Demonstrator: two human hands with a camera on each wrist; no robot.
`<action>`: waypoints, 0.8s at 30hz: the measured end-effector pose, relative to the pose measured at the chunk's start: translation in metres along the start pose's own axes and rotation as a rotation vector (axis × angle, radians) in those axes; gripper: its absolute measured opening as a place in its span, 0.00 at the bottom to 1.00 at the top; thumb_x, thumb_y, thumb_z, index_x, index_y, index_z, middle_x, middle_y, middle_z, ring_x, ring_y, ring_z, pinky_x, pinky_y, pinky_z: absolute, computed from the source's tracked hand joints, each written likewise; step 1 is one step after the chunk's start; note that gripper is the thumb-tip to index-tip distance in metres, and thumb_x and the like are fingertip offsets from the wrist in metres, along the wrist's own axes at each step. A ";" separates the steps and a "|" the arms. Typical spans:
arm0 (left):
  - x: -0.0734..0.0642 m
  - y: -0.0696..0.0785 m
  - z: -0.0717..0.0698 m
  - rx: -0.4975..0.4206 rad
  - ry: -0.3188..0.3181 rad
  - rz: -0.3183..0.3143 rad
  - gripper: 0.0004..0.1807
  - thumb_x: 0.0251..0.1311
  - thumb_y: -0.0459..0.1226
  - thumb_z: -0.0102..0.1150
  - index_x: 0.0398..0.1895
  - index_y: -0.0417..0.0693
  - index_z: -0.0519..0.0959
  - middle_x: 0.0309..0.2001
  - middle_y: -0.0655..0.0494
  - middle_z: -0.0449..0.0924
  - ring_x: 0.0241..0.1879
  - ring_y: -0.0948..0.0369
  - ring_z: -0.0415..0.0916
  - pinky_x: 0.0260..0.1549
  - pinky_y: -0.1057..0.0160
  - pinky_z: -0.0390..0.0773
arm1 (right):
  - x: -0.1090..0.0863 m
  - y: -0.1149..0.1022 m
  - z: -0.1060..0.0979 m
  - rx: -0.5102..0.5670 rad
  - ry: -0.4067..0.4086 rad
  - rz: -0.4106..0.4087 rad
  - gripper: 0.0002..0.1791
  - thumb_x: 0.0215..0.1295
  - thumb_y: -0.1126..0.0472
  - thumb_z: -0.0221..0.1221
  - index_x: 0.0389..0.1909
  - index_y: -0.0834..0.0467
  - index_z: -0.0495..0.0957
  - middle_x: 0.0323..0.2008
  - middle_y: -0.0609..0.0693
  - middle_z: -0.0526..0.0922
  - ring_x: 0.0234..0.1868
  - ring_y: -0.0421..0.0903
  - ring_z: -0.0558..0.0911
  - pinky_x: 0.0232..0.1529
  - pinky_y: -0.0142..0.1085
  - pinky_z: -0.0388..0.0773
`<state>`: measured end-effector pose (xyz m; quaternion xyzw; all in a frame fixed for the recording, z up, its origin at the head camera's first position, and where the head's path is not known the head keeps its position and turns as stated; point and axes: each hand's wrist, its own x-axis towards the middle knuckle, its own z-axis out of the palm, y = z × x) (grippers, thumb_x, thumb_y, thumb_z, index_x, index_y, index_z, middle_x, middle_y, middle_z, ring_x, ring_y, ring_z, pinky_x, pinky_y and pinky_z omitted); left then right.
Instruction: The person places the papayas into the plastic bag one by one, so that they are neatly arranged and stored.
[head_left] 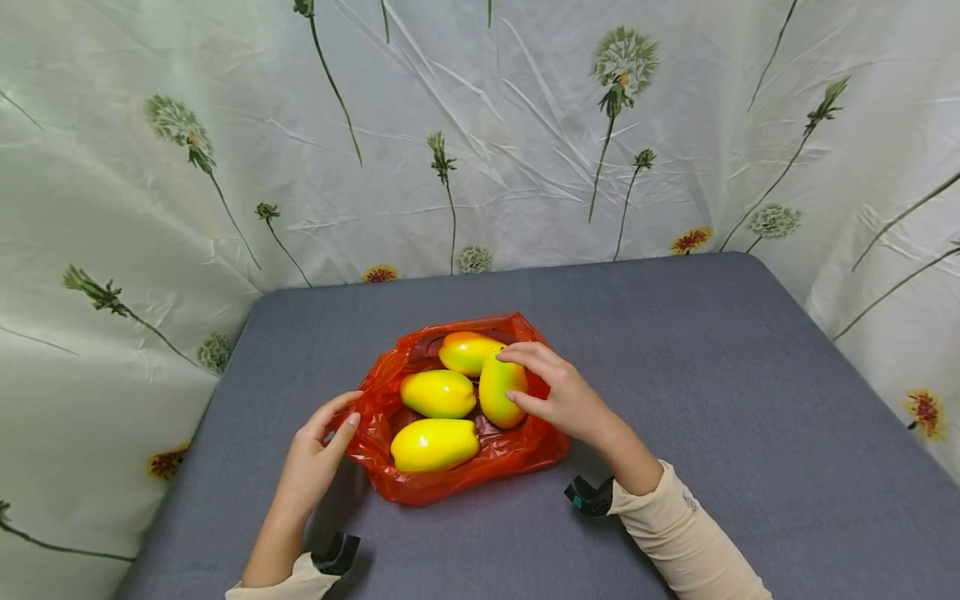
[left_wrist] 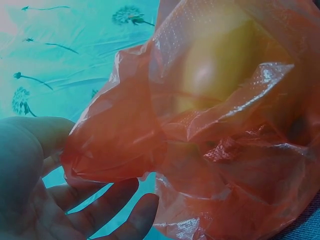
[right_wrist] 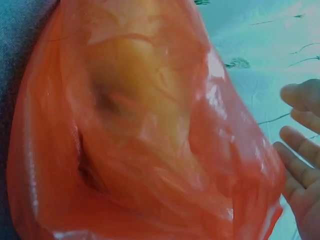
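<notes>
A red plastic bag (head_left: 465, 483) lies with its mouth wide open, and several yellow mangoes (head_left: 433, 446) tinged green and orange sit inside. On the bag's left side, my left hand (head_left: 309, 458) holds the rim between thumb and fingers; a fold of red film (left_wrist: 115, 145) reaches into that hand in the left wrist view. My right hand (head_left: 562, 392) is over the bag's right side, thumb and fingers spread above the rightmost mango (head_left: 498, 387). In the right wrist view, the fingers (right_wrist: 300, 147) are loose and apart, beyond the bag's edge.
The bag rests on a table with a grey cloth cover (head_left: 675, 350). Behind and beside it hangs a pale curtain (head_left: 525, 150) printed with dandelions. Dark wrist cameras (head_left: 588, 496) are worn on both wrists, by the cream sleeves (head_left: 682, 533).
</notes>
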<state>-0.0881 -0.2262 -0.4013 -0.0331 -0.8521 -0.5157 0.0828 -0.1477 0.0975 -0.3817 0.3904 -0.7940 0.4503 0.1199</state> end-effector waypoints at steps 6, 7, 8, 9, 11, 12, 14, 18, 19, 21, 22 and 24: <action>-0.004 0.016 -0.001 0.002 0.007 0.013 0.17 0.61 0.31 0.51 0.54 0.37 0.71 0.50 0.42 0.73 0.41 0.65 0.71 0.33 0.74 0.73 | 0.000 -0.004 -0.006 0.012 0.087 0.032 0.24 0.53 0.68 0.62 0.53 0.62 0.70 0.51 0.53 0.72 0.54 0.47 0.70 0.55 0.39 0.64; -0.005 0.021 -0.001 0.009 0.011 0.019 0.17 0.60 0.30 0.51 0.53 0.35 0.71 0.49 0.41 0.73 0.40 0.65 0.71 0.32 0.74 0.73 | 0.000 -0.004 -0.007 0.016 0.098 0.036 0.24 0.53 0.69 0.62 0.53 0.63 0.70 0.51 0.53 0.72 0.53 0.48 0.70 0.55 0.39 0.64; -0.005 0.025 -0.001 0.021 0.017 0.026 0.17 0.60 0.29 0.51 0.53 0.35 0.71 0.49 0.41 0.73 0.39 0.65 0.70 0.32 0.74 0.73 | 0.000 -0.004 -0.008 0.021 0.110 0.036 0.25 0.52 0.69 0.62 0.53 0.63 0.70 0.51 0.54 0.73 0.53 0.48 0.70 0.55 0.38 0.64; -0.006 0.028 -0.001 0.032 0.023 0.036 0.16 0.60 0.29 0.51 0.52 0.34 0.71 0.48 0.41 0.72 0.39 0.66 0.69 0.31 0.75 0.72 | 0.000 -0.004 -0.008 0.026 0.120 0.035 0.25 0.52 0.70 0.62 0.53 0.64 0.70 0.50 0.55 0.73 0.52 0.49 0.71 0.55 0.38 0.64; -0.006 0.029 -0.002 0.046 0.034 0.048 0.16 0.60 0.29 0.51 0.52 0.35 0.72 0.49 0.42 0.71 0.39 0.66 0.67 0.31 0.76 0.71 | 0.000 -0.004 -0.010 0.037 0.138 0.029 0.26 0.51 0.71 0.63 0.53 0.65 0.69 0.49 0.57 0.73 0.51 0.50 0.71 0.54 0.38 0.65; -0.005 0.028 -0.002 0.045 0.039 0.053 0.16 0.61 0.29 0.51 0.52 0.35 0.72 0.50 0.43 0.70 0.40 0.65 0.66 0.31 0.76 0.71 | 0.000 -0.004 -0.011 0.042 0.147 0.026 0.26 0.51 0.72 0.63 0.53 0.65 0.68 0.49 0.58 0.73 0.50 0.51 0.71 0.53 0.38 0.65; -0.004 0.022 -0.003 0.051 0.047 0.070 0.16 0.62 0.30 0.50 0.53 0.37 0.72 0.52 0.45 0.68 0.43 0.64 0.64 0.34 0.77 0.68 | -0.001 -0.004 -0.013 0.039 0.161 0.029 0.27 0.50 0.73 0.62 0.54 0.66 0.67 0.49 0.58 0.73 0.50 0.51 0.71 0.53 0.38 0.66; 0.001 0.011 -0.006 0.069 0.056 0.111 0.17 0.64 0.34 0.48 0.56 0.42 0.70 0.58 0.49 0.65 0.50 0.60 0.62 0.39 0.78 0.65 | -0.002 -0.003 -0.023 -0.005 0.178 0.046 0.28 0.53 0.70 0.61 0.57 0.63 0.66 0.53 0.55 0.71 0.53 0.49 0.69 0.55 0.40 0.64; 0.003 0.009 -0.008 0.092 0.056 0.135 0.18 0.64 0.34 0.47 0.57 0.43 0.70 0.59 0.50 0.64 0.52 0.60 0.62 0.40 0.77 0.65 | -0.002 -0.002 -0.027 -0.027 0.180 0.049 0.28 0.54 0.69 0.61 0.58 0.63 0.65 0.54 0.54 0.70 0.55 0.49 0.68 0.56 0.40 0.63; 0.006 0.012 -0.012 0.140 0.046 0.185 0.20 0.64 0.35 0.48 0.59 0.46 0.68 0.61 0.52 0.62 0.53 0.58 0.62 0.42 0.76 0.65 | -0.002 0.000 -0.036 -0.065 0.185 0.040 0.28 0.58 0.64 0.60 0.60 0.61 0.64 0.57 0.54 0.67 0.58 0.50 0.66 0.57 0.43 0.61; 0.009 0.015 -0.014 0.165 0.036 0.218 0.21 0.63 0.34 0.49 0.60 0.46 0.67 0.62 0.52 0.61 0.55 0.56 0.62 0.45 0.73 0.67 | -0.002 0.002 -0.041 -0.089 0.187 0.035 0.29 0.59 0.61 0.59 0.61 0.60 0.63 0.59 0.54 0.66 0.59 0.50 0.64 0.58 0.44 0.60; 0.014 0.022 -0.018 0.221 0.007 0.284 0.24 0.62 0.34 0.51 0.62 0.48 0.65 0.63 0.52 0.59 0.58 0.53 0.59 0.50 0.63 0.66 | -0.001 0.005 -0.052 -0.148 0.190 0.024 0.30 0.61 0.55 0.57 0.62 0.60 0.61 0.60 0.55 0.64 0.61 0.50 0.62 0.59 0.45 0.58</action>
